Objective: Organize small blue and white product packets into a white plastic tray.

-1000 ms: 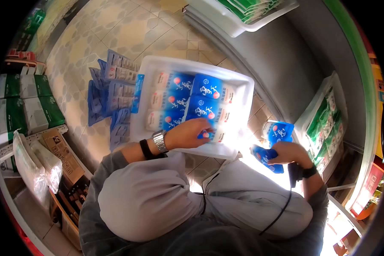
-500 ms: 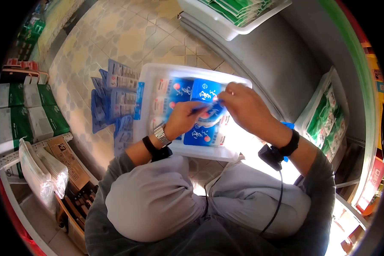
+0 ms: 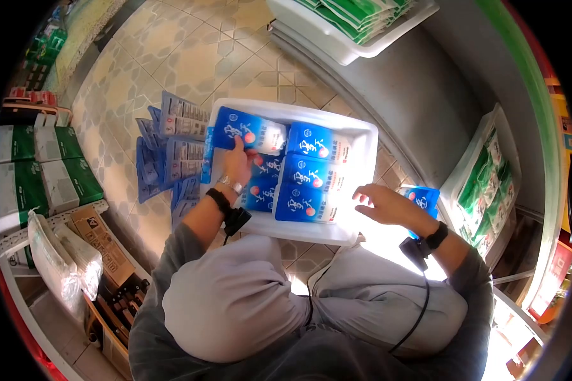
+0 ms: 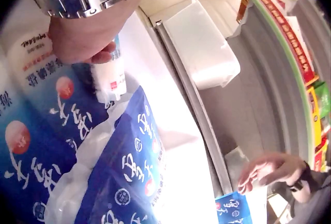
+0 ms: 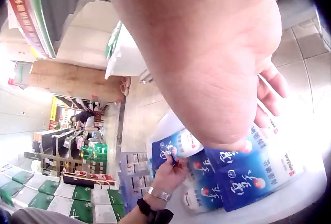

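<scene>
In the head view, my left hand (image 3: 236, 166) is at the near edge of a blue-and-white salt pouch (image 3: 251, 130), in the far left corner of a white plastic tub (image 3: 356, 124). One finger lies on the pouch's printed face, with the thumb at its edge. Below and beside it, more salt pouches (image 3: 310, 171) lie in two overlapping columns. Over the tub's right rim, my right hand (image 3: 388, 204) is empty with its fingers loosely spread. Another blue pouch (image 3: 421, 198) lies partly behind that wrist. The left wrist view shows the pouches (image 4: 126, 167) close up.
Several pouches (image 3: 184, 159) stand fanned on the tiled floor left of the tub. A tub of green packets (image 3: 486, 184) is at the right, and another white tub (image 3: 356, 44) stands on the grey ledge. Green-and-white boxes (image 3: 25, 184) are stacked at the left.
Both hands came together over the tub, then parted. The left hand moved to the far left corner with a salt pouch; the right hand, earlier holding a pouch, drew back rightward empty.
</scene>
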`<state>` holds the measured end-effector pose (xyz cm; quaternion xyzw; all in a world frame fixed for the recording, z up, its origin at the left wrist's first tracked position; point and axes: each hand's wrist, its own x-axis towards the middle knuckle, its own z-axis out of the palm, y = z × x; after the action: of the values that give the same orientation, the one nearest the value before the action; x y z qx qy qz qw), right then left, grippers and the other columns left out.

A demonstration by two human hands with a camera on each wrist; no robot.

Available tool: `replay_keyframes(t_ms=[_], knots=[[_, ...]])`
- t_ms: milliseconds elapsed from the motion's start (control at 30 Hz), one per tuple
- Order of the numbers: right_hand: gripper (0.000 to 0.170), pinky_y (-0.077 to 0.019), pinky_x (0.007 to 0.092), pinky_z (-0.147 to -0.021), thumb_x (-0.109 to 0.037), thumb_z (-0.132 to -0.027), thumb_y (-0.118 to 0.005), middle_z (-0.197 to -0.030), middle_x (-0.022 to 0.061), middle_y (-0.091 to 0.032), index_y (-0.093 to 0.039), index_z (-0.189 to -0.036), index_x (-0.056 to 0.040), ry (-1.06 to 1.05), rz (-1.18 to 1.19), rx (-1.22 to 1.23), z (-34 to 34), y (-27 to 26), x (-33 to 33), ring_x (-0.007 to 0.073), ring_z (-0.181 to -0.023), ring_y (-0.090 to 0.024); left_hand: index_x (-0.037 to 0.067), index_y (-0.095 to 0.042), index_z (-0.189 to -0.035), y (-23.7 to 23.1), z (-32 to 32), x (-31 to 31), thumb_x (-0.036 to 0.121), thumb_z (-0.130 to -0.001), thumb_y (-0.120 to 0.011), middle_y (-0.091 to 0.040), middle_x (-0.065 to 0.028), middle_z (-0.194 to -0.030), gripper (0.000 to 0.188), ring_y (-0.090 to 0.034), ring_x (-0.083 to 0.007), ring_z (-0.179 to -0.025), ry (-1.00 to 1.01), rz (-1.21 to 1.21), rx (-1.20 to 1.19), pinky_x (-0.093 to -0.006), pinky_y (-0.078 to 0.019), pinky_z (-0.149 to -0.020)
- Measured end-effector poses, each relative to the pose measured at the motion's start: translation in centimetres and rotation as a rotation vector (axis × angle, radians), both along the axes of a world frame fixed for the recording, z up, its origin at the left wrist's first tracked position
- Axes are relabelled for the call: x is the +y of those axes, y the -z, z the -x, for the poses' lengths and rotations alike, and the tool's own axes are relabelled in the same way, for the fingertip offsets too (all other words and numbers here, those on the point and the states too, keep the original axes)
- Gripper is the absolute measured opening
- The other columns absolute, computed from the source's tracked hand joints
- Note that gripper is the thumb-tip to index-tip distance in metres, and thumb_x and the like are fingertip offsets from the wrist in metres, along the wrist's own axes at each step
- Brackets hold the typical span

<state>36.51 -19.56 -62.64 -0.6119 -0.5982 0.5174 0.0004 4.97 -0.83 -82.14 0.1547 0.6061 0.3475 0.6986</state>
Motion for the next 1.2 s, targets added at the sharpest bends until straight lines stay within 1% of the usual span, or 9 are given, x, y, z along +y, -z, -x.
replay_keyframes(t_ms=[267,367,467,567,667,767,1033,1100,1200], knots=[[0.030,-0.0517,0.0406,-0.078,-0.026,-0.092,-0.062,-0.095,0.0166,-0.068,-0.062,-0.112,-0.0032,0.006,0.105,-0.037,-0.6,1.5,-1.4,0.0302,-0.086,-0.067,-0.001,-0.058,-0.107,1.1,-1.1,0.2,0.043,-0.101,-0.054,-0.066,-0.0165,-0.080,0.045,-0.068,-0.0264,-0.075,0.033,0.130,-0.109,-0.0322,-0.0577,-0.067],[0.031,-0.0521,0.0400,-0.076,-0.027,-0.092,-0.062,-0.093,0.0164,-0.068,-0.063,-0.112,-0.0033,0.018,0.107,-0.026,-1.0,2.6,-2.4,0.0293,-0.084,-0.067,0.000,-0.059,-0.109,-3.6,-0.5,0.6,0.044,-0.097,-0.061,-0.069,-0.0193,-0.088,0.045,-0.069,-0.0277,-0.077,0.314,0.397,-0.189,-0.0360,-0.0581,-0.068],[0.031,-0.0521,0.0400,-0.077,-0.027,-0.092,-0.062,-0.094,0.0165,-0.068,-0.063,-0.113,-0.0033,0.034,0.122,-0.016,-1.1,2.6,-2.7,0.0293,-0.085,-0.068,0.004,-0.057,-0.120,-5.7,0.0,0.3,0.038,-0.100,-0.057,-0.071,-0.0208,-0.099,0.040,-0.070,-0.0267,-0.085,0.801,0.371,-0.038,-0.0353,-0.0563,-0.068],[0.032,-0.0520,0.0403,-0.079,-0.027,-0.092,-0.062,-0.094,0.0168,-0.069,-0.063,-0.113,-0.0030,0.053,0.164,-0.011,-0.8,2.3,-3.3,0.0298,-0.087,-0.068,0.005,-0.057,-0.127,-3.9,0.7,0.0,0.033,-0.096,-0.062,-0.063,-0.0272,-0.121,0.042,-0.066,-0.0337,-0.106,1.075,-0.641,0.660,-0.0421,-0.0537,-0.085],[0.032,-0.0518,0.0411,-0.081,-0.027,-0.092,-0.062,-0.095,0.0171,-0.069,-0.063,-0.113,-0.0029,0.050,0.171,-0.020,-1.0,3.2,-4.0,0.0309,-0.089,-0.068,0.016,-0.047,-0.144,-4.4,0.3,0.2,0.030,-0.088,-0.070,-0.042,-0.0334,-0.144,0.062,-0.043,-0.0460,-0.133,1.084,-1.292,1.445,-0.0515,-0.0381,-0.107],[0.032,-0.0516,0.0416,-0.082,-0.028,-0.092,-0.062,-0.095,0.0175,-0.069,-0.064,-0.113,-0.0030,0.056,0.194,-0.021,-0.9,3.1,-4.5,0.0318,-0.090,-0.068,0.023,-0.029,-0.155,-2.0,0.3,0.3,0.035,-0.090,-0.067,-0.019,-0.0319,-0.157,0.076,-0.024,-0.0514,-0.142,1.240,-1.073,1.351,-0.0583,-0.0247,-0.113],[0.031,-0.0516,0.0422,-0.080,-0.030,-0.093,-0.063,-0.095,0.0187,-0.070,-0.066,-0.105,-0.0021,0.110,0.196,-0.068,-3.0,3.8,-6.8,0.0334,-0.089,-0.067,0.026,-0.014,-0.159,-0.3,-2.0,-0.5,0.045,-0.096,-0.053,-0.018,-0.0391,-0.154,0.076,-0.026,-0.0586,-0.138,1.195,-0.893,1.522,-0.0664,-0.0277,-0.107],[0.035,-0.0504,0.0441,-0.073,-0.036,-0.091,-0.065,-0.084,0.0202,-0.068,-0.068,-0.087,-0.0011,0.119,0.131,-0.178,-5.1,3.8,-7.8,0.0379,-0.081,-0.065,0.026,-0.013,-0.159,-0.6,-3.0,-0.5,0.046,-0.096,-0.053,-0.017,-0.0390,-0.154,0.077,-0.024,-0.0602,-0.138,1.201,-0.827,1.523,-0.0672,-0.0273,-0.107],[0.045,-0.0501,0.0458,-0.071,-0.043,-0.093,-0.060,-0.079,0.0216,-0.067,-0.068,-0.078,-0.0013,0.279,0.164,-0.400,-8.4,1.8,-8.1,0.0394,-0.079,-0.064,0.028,-0.015,-0.159,0.1,-2.7,-0.4,0.049,-0.095,-0.054,-0.017,-0.0394,-0.154,0.077,-0.022,-0.0601,-0.139,1.184,-0.924,1.478,-0.0667,-0.0253,-0.109]])
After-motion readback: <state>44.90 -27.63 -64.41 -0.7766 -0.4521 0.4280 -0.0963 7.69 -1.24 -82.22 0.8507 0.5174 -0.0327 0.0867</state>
